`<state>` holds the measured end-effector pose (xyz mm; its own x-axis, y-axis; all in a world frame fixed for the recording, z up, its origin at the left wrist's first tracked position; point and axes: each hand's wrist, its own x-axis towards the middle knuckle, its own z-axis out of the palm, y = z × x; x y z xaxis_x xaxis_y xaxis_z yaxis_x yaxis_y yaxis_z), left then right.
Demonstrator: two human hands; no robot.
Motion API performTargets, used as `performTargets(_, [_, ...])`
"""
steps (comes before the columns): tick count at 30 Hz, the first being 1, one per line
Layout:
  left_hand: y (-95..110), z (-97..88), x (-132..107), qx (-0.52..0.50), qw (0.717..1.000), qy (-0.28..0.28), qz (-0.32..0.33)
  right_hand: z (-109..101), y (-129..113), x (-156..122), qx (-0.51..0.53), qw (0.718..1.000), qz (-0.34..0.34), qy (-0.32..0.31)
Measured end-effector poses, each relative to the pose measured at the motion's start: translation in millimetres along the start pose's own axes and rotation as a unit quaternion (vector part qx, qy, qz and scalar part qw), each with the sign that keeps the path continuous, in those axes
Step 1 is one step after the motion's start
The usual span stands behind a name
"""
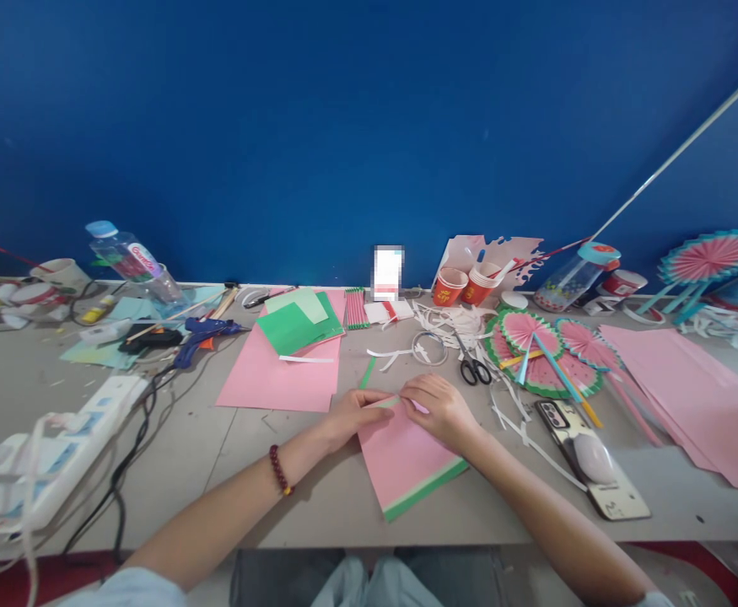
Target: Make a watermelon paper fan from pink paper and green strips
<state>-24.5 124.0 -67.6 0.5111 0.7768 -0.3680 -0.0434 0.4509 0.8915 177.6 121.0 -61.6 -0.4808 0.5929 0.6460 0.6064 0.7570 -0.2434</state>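
A pink sheet of paper with a pale green and dark green band along its near edge lies on the table under both hands. My left hand grips its far left edge, thumb on top and fingers beneath. At the far edge, close to the left fingertips, my right hand pinches the paper with bent fingers. A strip of pale green shows between the two hands. Just beyond them lies a narrow green strip. Black scissors rest to the right, beyond my right hand.
Pink and green sheets lie at left, near a blue glue gun and a white power strip. Watermelon-patterned paper fans, white paper scraps, a phone and pink sheets lie at right. Red paper cups stand behind.
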Motion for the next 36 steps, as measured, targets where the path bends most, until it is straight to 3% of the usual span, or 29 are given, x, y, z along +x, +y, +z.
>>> performTargets(5, [-2.2, -1.6, 0.7, 0.018, 1.000, -0.006, 0.008, 1.5, -3.8, 0.7, -0.019, 1.000, -0.007, 0.006])
performTargets(11, [0.6, -0.2, -0.9, 0.019, 1.000, -0.013, 0.005, 3.8, -4.6, -1.0, 0.073, 0.993, 0.089, 0.023])
performTargets(14, [0.7, -0.2, -1.1, 0.016, 1.000, -0.012, 0.004, 1.8, -3.5, -0.7, 0.109, 0.988, 0.105, 0.015])
performTargets(18, [-1.4, -1.2, -0.4, 0.011, 1.000, -0.009, 0.010, -1.4, -2.5, 0.7, 0.105, 0.991, 0.076, 0.002])
performTargets(27, [-0.8, 0.4, -1.6, 0.021, 1.000, -0.006, 0.006, 5.6, -1.9, -3.0, -0.008, 1.000, 0.016, -0.019])
performTargets(36, [0.0, 0.4, -0.8, 0.024, 1.000, 0.000, 0.010, 4.2, -4.9, 0.3, 0.115, 0.984, 0.132, 0.012])
